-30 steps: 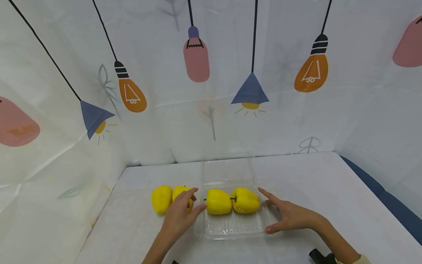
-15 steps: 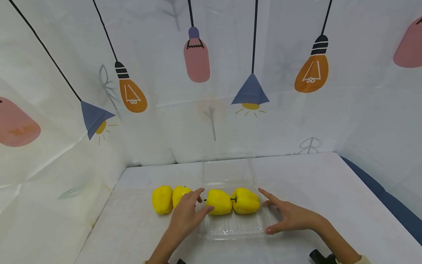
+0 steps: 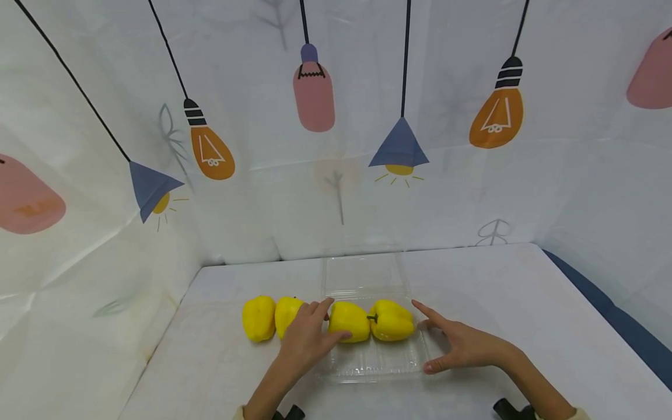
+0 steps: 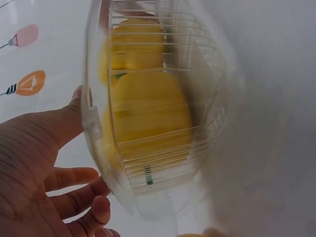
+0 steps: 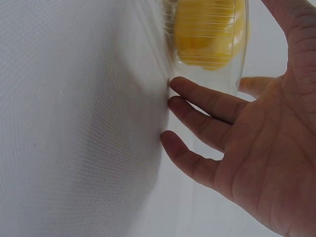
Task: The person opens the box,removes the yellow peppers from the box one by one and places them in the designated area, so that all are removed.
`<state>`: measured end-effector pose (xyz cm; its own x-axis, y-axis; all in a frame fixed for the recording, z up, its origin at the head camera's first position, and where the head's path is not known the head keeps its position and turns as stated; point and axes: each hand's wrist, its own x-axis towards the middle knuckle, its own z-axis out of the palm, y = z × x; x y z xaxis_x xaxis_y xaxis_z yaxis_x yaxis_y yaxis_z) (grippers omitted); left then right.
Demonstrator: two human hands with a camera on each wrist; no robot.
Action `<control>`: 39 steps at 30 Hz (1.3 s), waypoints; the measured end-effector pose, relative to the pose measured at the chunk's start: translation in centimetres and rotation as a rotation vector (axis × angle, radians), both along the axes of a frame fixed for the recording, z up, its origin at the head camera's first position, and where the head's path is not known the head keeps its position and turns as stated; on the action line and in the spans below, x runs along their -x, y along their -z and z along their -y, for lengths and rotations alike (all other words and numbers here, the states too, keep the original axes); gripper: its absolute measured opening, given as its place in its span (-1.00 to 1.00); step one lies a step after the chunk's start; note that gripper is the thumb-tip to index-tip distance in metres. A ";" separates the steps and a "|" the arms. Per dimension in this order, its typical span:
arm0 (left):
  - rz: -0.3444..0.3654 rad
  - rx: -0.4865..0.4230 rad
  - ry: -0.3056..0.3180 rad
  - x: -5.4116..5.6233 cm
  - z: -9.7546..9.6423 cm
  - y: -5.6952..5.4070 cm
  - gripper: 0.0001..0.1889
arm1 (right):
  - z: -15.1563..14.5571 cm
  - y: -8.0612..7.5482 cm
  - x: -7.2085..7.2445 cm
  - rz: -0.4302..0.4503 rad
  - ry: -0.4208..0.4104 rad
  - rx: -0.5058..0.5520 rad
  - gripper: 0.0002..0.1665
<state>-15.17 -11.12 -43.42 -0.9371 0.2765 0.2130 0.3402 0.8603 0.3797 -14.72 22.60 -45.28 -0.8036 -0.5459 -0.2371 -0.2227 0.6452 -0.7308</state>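
Inside a transparent, ribbed plastic box with its lid laid back, 2 smooth, blocky yellow peppers; leftward, 2 more peppers on fine-grained white tabletop. At the left side, a relaxed left hand grasping nothing, contact unclear; at right, a spread, unladen right hand; beyond, room up to the straight table edge.
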 end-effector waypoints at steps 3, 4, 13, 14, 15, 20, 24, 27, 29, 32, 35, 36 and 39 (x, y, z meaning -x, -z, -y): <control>-0.010 0.036 0.001 0.1 -0.1 0.3 -0.18 | 0.0 0.0 0.0 0.000 -0.002 0.002 0.31; -0.013 0.048 0.002 0.2 -0.1 0.4 -0.17 | 0.0 0.0 0.0 -0.002 -0.003 0.001 0.31; -0.040 0.094 0.016 0.5 -0.4 0.9 -0.15 | 0.0 0.0 0.0 -0.004 0.001 -0.005 0.31; -0.044 0.103 0.017 0.5 -0.5 0.9 -0.15 | 0.0 0.0 0.0 -0.002 0.002 -0.004 0.31; -0.048 0.110 0.019 0.6 -0.5 1.0 -0.15 | 0.0 0.0 0.0 -0.001 0.002 -0.004 0.32; -0.054 0.134 0.036 0.7 -0.6 1.1 -0.14 | 0.0 0.1 0.0 -0.008 -0.001 -0.005 0.32; -0.049 0.143 0.047 0.8 -0.6 1.1 -0.12 | 0.0 0.1 0.0 -0.007 0.002 -0.007 0.32; -0.046 0.150 0.053 0.9 -0.6 1.2 -0.11 | 0.0 0.0 0.0 -0.002 0.006 -0.008 0.32; -0.039 0.149 0.052 0.9 -0.6 1.3 -0.11 | 0.0 0.0 0.0 -0.003 0.004 -0.007 0.32; -0.026 0.141 0.048 1.0 -0.7 1.3 -0.11 | 0.0 0.0 0.0 -0.008 0.003 -0.007 0.32; -0.023 0.135 0.043 1.0 -0.7 1.3 -0.12 | 0.0 0.0 0.0 -0.010 0.003 -0.008 0.32; -0.022 0.134 0.042 1.0 -0.7 1.4 -0.12 | 0.0 0.0 0.0 -0.011 0.004 -0.008 0.32; -0.022 0.124 0.038 1.0 -0.7 1.4 -0.13 | 0.0 0.1 0.0 -0.008 0.004 -0.005 0.32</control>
